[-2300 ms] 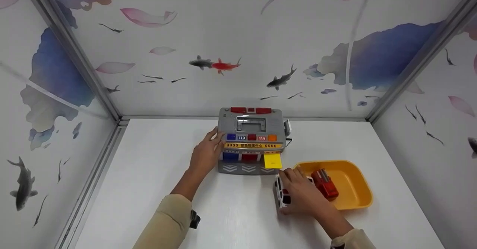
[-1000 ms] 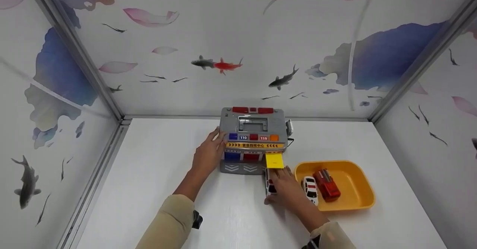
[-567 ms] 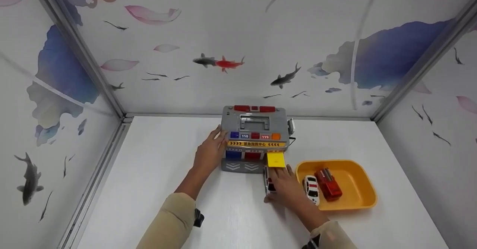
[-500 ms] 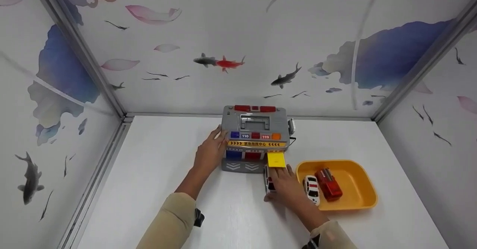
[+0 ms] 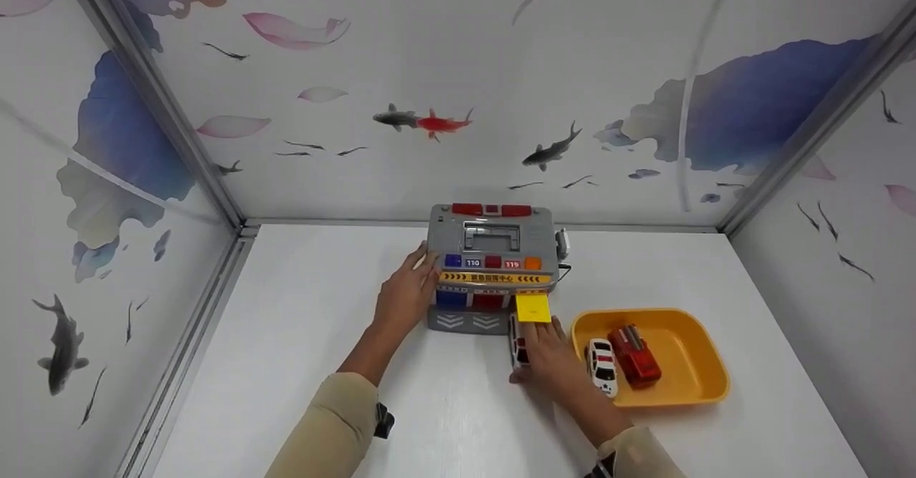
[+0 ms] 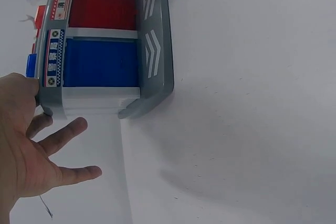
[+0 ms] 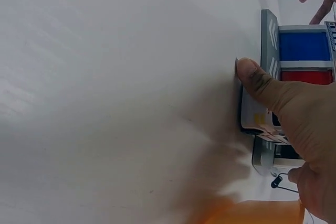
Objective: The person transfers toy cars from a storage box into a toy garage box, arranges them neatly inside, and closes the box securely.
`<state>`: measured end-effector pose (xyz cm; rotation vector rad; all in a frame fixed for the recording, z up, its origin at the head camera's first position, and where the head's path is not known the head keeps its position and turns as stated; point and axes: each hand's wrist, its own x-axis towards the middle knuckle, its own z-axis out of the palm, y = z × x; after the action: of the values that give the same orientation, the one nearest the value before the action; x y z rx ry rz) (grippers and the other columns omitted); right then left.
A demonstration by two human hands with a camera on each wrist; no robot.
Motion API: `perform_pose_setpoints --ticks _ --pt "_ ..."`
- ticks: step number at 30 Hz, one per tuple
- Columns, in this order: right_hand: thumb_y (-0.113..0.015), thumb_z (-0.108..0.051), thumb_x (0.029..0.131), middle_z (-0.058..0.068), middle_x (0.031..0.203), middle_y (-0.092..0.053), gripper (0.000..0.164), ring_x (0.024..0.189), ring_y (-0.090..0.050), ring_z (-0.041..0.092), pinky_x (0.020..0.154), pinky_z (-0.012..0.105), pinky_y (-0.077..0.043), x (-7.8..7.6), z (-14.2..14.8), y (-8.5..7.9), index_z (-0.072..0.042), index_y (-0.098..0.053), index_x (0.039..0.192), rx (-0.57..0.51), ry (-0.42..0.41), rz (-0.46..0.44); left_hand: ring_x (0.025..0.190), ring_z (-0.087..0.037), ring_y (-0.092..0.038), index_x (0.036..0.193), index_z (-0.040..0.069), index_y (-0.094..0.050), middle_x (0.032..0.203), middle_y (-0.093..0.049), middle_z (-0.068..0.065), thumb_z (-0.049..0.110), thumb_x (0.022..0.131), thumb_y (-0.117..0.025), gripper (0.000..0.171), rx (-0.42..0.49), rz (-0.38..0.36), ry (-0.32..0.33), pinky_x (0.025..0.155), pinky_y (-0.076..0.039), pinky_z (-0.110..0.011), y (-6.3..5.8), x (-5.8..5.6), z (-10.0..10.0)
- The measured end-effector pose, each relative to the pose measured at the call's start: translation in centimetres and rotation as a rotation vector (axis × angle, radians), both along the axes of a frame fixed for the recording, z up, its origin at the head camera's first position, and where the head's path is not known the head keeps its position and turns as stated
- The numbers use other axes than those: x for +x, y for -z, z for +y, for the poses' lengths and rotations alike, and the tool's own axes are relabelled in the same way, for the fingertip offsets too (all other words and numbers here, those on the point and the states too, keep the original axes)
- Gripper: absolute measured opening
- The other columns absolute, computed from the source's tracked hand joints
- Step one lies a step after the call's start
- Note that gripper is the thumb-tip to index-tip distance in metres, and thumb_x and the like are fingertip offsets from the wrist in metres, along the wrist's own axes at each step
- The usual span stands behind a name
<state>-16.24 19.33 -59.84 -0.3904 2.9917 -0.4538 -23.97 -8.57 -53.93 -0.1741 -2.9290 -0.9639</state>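
A grey toy rescue station point(image 5: 447, 235) with blue and red doors stands near the back wall. Along its left side lies my left hand point(image 5: 402, 299); the left wrist view shows the fingers spread and fairly straight, with the thumb side against the station's top edge. Out over the station's right bay sticks a raised yellow door flap point(image 5: 533, 308). Just in front of that bay, my right hand point(image 5: 551, 363) grips a white toy car point(image 5: 514, 349) with dark windows. Its thumb sits at the car's near end in the right wrist view; the fingertips reach under the flap's edge.
To the right is a yellow-orange tray point(image 5: 683, 367) holding a white toy police car point(image 5: 602, 367) and a red toy fire truck point(image 5: 635, 356). A small handset point(image 5: 562, 244) hangs on the station's right side. Printed walls enclose the white table point(image 5: 322, 263) on three sides.
My right hand has carried the white toy car leftward from beside the tray to the station's right bay, where it now stays almost still. The left hand keeps its place on the station.
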Motion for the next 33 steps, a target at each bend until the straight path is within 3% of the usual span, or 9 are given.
perform_pose_setpoints --ticks 6,11,15,33 --pt "-0.095 -0.042 0.087 0.022 0.163 -0.053 0.101 0.140 -0.055 0.039 0.127 0.056 -0.050 0.2 -0.1 0.6 -0.012 -0.036 0.163 0.015 0.016 0.013 0.157 -0.034 -0.054 0.168 0.023 -0.048 0.180 -0.040 -0.003 0.047 0.119 -0.048 0.055 0.002 -0.007 -0.003 0.121 -0.054 -0.058 -0.1 0.0 0.0" --pt "-0.093 -0.043 0.090 0.020 0.152 -0.060 0.078 0.131 -0.057 0.037 0.120 0.054 -0.056 0.2 0.0 0.8 -0.014 -0.047 0.145 0.019 -0.009 0.058 0.156 -0.034 -0.054 0.168 0.023 -0.049 0.181 -0.039 -0.002 0.048 0.119 -0.048 0.055 0.014 -0.006 -0.007 0.121 -0.054 -0.059 -0.1 0.0 0.0" --pt "-0.089 -0.044 0.093 0.021 0.150 -0.060 0.069 0.128 -0.057 0.038 0.117 0.053 -0.057 0.3 -0.1 0.9 -0.013 -0.049 0.140 0.040 -0.027 0.087 0.156 -0.033 -0.055 0.168 0.024 -0.049 0.181 -0.038 -0.001 0.048 0.119 -0.047 0.055 -0.003 -0.006 -0.008 0.119 -0.055 -0.059 0.0 -0.1 0.0" --pt "-0.077 -0.039 0.105 0.025 0.159 -0.054 0.067 0.141 -0.056 0.043 0.125 0.059 -0.050 0.1 -0.7 1.9 -0.009 -0.044 0.154 0.000 0.038 0.098 0.157 -0.032 -0.053 0.169 0.025 -0.047 0.181 -0.038 -0.001 0.046 0.119 -0.048 0.055 0.008 -0.006 -0.012 0.123 -0.051 -0.060 0.1 0.1 0.0"
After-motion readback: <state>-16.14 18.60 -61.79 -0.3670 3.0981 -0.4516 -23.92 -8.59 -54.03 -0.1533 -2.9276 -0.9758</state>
